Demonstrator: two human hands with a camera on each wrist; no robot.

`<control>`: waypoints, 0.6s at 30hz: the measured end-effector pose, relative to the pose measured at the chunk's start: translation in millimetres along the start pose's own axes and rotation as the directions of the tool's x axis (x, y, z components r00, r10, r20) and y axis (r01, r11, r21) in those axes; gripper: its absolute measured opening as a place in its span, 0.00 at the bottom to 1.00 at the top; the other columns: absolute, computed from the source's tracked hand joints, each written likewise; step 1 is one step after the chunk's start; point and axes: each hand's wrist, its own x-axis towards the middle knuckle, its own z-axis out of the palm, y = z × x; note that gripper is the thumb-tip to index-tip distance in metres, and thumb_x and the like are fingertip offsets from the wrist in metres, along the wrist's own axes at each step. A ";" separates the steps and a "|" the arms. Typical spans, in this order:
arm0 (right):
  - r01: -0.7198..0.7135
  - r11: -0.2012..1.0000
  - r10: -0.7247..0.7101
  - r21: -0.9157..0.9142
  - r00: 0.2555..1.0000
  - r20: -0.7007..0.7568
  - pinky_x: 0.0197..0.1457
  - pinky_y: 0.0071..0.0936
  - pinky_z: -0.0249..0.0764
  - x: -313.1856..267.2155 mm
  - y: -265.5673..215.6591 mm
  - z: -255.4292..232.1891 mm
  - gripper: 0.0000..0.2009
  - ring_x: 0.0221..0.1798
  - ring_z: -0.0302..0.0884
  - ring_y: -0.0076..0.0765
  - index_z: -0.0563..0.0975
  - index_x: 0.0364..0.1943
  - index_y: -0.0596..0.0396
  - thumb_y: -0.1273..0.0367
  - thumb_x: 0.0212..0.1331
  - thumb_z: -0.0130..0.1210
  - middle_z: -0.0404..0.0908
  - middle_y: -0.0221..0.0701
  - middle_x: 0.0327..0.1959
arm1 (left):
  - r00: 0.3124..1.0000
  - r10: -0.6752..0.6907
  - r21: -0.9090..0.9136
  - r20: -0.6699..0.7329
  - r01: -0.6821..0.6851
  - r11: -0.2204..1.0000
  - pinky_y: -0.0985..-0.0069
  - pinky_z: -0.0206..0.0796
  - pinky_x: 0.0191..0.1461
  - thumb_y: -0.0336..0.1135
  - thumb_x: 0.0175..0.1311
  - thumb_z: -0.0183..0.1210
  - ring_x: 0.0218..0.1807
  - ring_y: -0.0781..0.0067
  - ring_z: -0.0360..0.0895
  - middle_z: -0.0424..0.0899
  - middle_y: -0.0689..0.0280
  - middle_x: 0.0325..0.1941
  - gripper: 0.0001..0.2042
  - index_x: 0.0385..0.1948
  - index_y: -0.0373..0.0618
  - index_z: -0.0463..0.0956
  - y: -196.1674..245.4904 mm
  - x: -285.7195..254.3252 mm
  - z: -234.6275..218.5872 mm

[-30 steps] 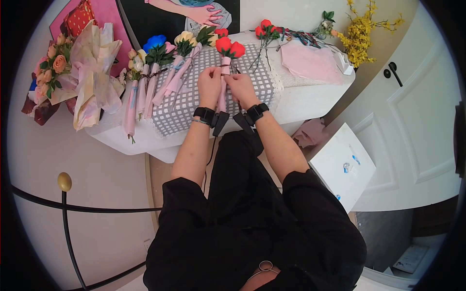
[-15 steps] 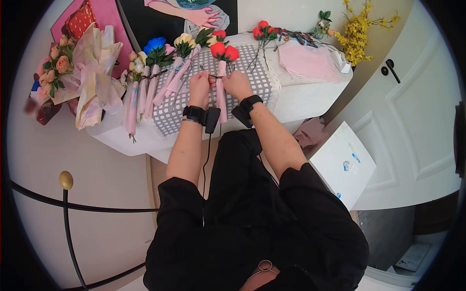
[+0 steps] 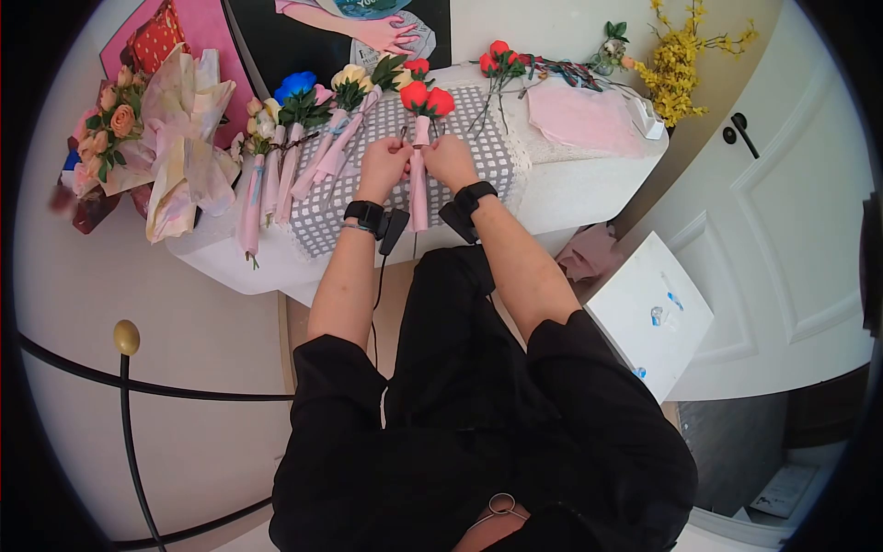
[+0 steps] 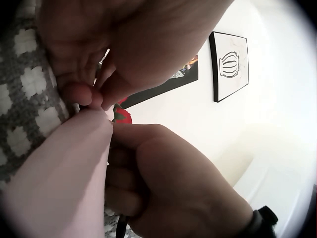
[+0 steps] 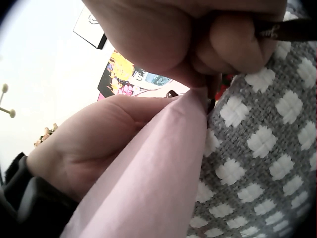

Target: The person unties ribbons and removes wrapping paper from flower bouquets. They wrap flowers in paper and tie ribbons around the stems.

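In the head view, red roses (image 3: 427, 100) stick out of a narrow pink paper wrap (image 3: 418, 198) lying on the grey-and-white checked cloth. A dark brown ribbon (image 5: 290, 30) with light lettering crosses the neck of this wrap. My left hand (image 3: 381, 167) pinches the ribbon at the wrap's left side, fingertips right against the paper. On the other side, my right hand (image 3: 449, 164) curls round the ribbon, its loose length coming out of the fist in the right wrist view. Thumbs and fingers of both hands meet at the tie and hide the crossing itself.
Several pink-wrapped flower bundles (image 3: 248, 207) lie to the left, beside a larger paper bouquet (image 3: 189, 138). Loose red roses (image 3: 499, 59), pink sheets (image 3: 584, 120) and a yellow flower arrangement (image 3: 679, 78) are at the right. A white cabinet (image 3: 651, 313) stands lower right.
My left hand first drew away to the left with the ribbon stretched from the wrap, then came back in close to it. The right hand stays by the wrap's neck.
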 end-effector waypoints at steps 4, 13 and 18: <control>0.010 1.000 -0.010 -0.017 1.000 0.002 0.41 0.42 0.76 2.3 2.3 1.9 0.13 0.33 0.80 0.54 0.81 0.23 0.59 0.62 0.50 0.58 0.80 0.48 0.24 | 0.994 0.011 -0.051 -0.113 -0.016 0.999 0.84 0.62 0.21 0.29 0.59 0.58 0.18 0.83 0.70 0.77 0.69 0.21 0.06 0.30 0.35 0.78 -0.7 -1.3 -3.5; 0.054 0.998 -0.054 -0.015 0.998 0.016 0.41 0.48 0.75 -7.9 -9.0 -8.2 0.15 0.35 0.79 0.61 0.80 0.24 0.67 0.64 0.51 0.55 0.79 0.56 0.27 | 0.985 0.117 -0.014 -0.130 -0.120 0.993 0.78 0.68 0.24 0.36 0.54 0.64 0.21 0.77 0.77 0.81 0.64 0.21 0.11 0.24 0.36 0.78 9.9 -1.8 4.7; 0.069 0.997 -0.070 -0.046 0.997 -0.010 0.41 0.47 0.76 -8.6 -11.5 -9.4 0.14 0.35 0.80 0.60 0.80 0.25 0.67 0.65 0.52 0.53 0.79 0.56 0.28 | 0.949 0.280 0.329 -0.143 -0.221 0.918 0.71 0.69 0.33 0.40 0.51 0.65 0.27 0.65 0.80 0.82 0.60 0.22 0.13 0.26 0.37 0.78 35.9 -15.7 25.7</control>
